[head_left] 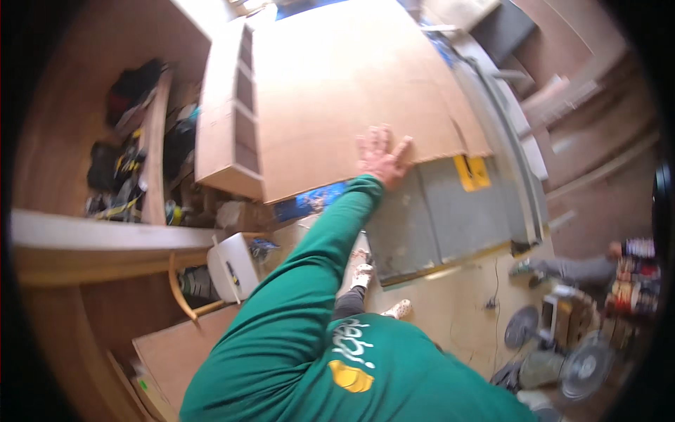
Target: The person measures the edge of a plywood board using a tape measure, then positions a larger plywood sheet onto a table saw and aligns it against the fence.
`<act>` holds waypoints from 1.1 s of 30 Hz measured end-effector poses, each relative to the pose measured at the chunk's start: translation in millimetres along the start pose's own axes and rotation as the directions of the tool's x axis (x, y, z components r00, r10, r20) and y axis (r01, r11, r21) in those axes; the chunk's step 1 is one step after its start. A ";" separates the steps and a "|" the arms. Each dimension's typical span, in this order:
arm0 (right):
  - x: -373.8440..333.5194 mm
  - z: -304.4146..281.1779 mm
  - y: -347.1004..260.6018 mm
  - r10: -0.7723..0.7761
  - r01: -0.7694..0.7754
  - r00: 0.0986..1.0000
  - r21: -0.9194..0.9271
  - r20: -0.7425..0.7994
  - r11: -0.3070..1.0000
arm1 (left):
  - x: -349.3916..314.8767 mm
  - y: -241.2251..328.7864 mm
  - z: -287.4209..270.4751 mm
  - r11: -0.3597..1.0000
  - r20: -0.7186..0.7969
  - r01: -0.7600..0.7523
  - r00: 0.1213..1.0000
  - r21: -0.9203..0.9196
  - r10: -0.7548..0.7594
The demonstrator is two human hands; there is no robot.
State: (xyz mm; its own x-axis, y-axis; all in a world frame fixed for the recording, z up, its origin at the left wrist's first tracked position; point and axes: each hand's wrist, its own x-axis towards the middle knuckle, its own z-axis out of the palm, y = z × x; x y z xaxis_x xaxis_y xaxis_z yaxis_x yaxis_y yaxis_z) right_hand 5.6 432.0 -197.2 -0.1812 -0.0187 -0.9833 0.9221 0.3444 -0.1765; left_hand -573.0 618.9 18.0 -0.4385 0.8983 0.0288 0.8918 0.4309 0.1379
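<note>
My left hand [384,159] lies flat on a large brown sheet [351,91], near its front edge, with the fingers spread. The sheet looks like cardboard or thin board, and its far part is washed out by glare. Along its right side runs a strip set off by a crease or gap. Under the sheet is a grey table [457,214], its near part exposed, with a yellow-orange plate [472,173] at the sheet's edge. Something blue [320,199] shows below the front edge. My right hand is not in view.
A wooden frame with compartments [228,133] stands along the sheet's left side. Further left, a shelf holds tools and dark bags [109,165]. A white chair [235,267] is near my left arm. At right are a person in grey trousers [576,269], fans [587,366] and a floor cable [496,281].
</note>
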 end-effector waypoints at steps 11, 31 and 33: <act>-230.7 -165.7 -179.6 -0.353 0.579 0.655 0.144 -0.668 0.803 | -5.9 -7.5 -21.0 0.996 0.097 -0.020 0.995 -0.091 0.029; -113.8 -430.5 -376.8 -0.625 0.156 0.172 -0.606 -0.761 0.780 | -70.5 -249.7 -17.8 0.439 0.011 0.595 0.602 -0.673 -0.799; -120.6 -427.7 -379.4 -0.621 0.090 0.213 -0.618 -0.754 0.781 | -96.1 -287.0 10.5 0.446 -0.492 0.859 0.282 -0.253 -0.823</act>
State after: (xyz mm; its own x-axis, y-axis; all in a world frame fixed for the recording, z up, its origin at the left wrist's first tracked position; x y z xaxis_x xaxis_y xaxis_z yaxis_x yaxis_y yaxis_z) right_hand -468.6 705.0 7.6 -0.8695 0.4896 -0.0660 0.4923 0.8475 -0.1987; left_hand -785.6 409.9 -34.8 -0.9130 -0.1436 0.3819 -0.0072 0.9416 0.3366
